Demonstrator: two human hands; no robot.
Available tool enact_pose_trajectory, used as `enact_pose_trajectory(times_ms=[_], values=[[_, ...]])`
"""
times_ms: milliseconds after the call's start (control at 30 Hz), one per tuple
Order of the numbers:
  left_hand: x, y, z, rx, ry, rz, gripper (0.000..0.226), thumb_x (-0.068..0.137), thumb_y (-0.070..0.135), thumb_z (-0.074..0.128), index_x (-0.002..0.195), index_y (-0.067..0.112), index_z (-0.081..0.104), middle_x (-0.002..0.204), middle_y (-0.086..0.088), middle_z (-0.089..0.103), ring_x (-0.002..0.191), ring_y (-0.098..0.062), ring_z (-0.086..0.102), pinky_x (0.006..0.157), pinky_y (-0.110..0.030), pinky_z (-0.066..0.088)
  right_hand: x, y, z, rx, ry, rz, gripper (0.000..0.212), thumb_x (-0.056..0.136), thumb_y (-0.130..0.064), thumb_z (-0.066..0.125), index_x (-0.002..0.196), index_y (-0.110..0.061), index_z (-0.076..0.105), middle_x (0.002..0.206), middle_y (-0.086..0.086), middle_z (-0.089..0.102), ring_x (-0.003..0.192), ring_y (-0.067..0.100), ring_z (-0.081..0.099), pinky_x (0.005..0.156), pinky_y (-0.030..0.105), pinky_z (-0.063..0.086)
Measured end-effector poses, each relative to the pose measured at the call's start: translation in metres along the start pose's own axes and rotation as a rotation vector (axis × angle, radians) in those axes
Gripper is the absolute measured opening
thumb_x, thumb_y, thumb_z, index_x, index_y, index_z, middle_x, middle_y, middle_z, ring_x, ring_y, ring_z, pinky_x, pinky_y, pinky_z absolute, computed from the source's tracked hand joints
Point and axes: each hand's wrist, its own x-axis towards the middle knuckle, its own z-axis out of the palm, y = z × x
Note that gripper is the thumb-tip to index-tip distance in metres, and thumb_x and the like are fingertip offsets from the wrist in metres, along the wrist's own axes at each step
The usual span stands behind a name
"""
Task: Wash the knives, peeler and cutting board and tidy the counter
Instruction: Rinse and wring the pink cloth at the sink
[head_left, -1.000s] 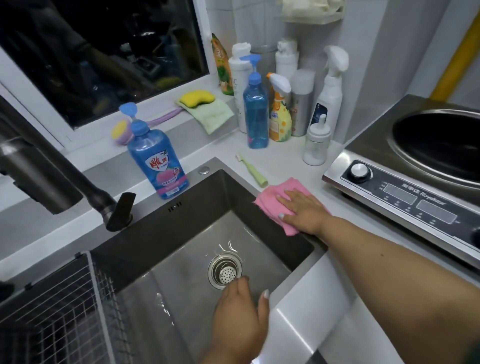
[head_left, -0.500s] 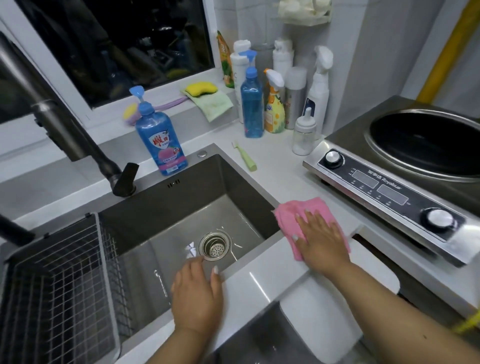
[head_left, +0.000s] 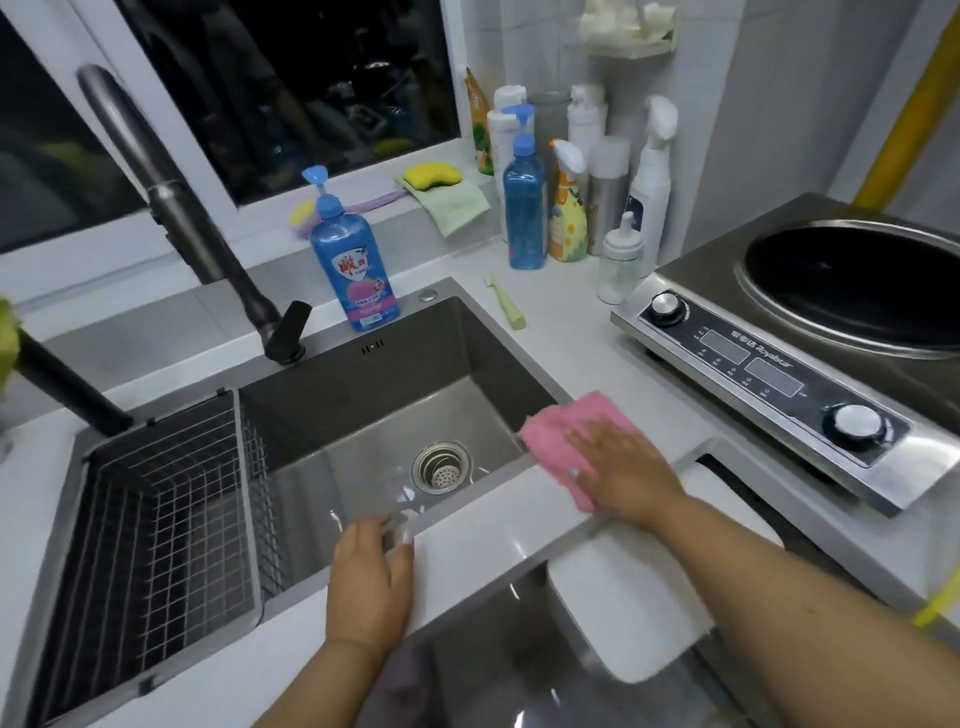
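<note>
Right hand (head_left: 621, 470): fingers straight, slightly spread, pressing flat on folded pink cloth (head_left: 556, 441), which lies on white counter (head_left: 587, 338) at the right front corner of the steel sink (head_left: 363, 415); cloth projects past the fingertips over the basin edge. Left hand (head_left: 366, 582): fingers straight, together, palm on the sink's front rim, fingertips over the basin. Round metal drain strainer (head_left: 441, 466) beyond left fingertips.

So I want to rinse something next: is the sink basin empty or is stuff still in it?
Empty. The sink shows bare steel around the drain strainer, with only some water streaks; the wire basket at its left holds nothing visible.
</note>
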Motion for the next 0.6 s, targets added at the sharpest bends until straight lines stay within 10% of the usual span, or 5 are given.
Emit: enact_pose_trajectory(times_ms=[267,600], values=[[-0.029,-0.061,-0.065,0.161,0.168,-0.093,0.059,0.087,0.044,0.029,0.115,0.002,0.060,0.121,-0.016,0.059,0.115,-0.034,0.049,0.104,-0.045,0.037,0.000,0.012,0.000,0.023,0.000,0.347,0.061,0.099,-0.042,0.019,0.151,-0.028,-0.009,0.159,0.000,-0.011,0.147,0.021,-0.011,0.118,0.046,-0.004],[-0.071,-0.153,-0.089,0.359,0.099,-0.383,0.073,0.089,0.048,0.019,0.132,0.000,0.053,0.136,-0.023,0.050,0.129,-0.037,0.038,0.114,-0.047,0.025,-0.030,-0.149,0.054,-0.019,0.038,0.122,0.069,0.094,-0.050,0.021,0.152,-0.025,-0.006,0.160,0.003,-0.005,0.147,0.025,-0.008,0.116,0.044,-0.008]])
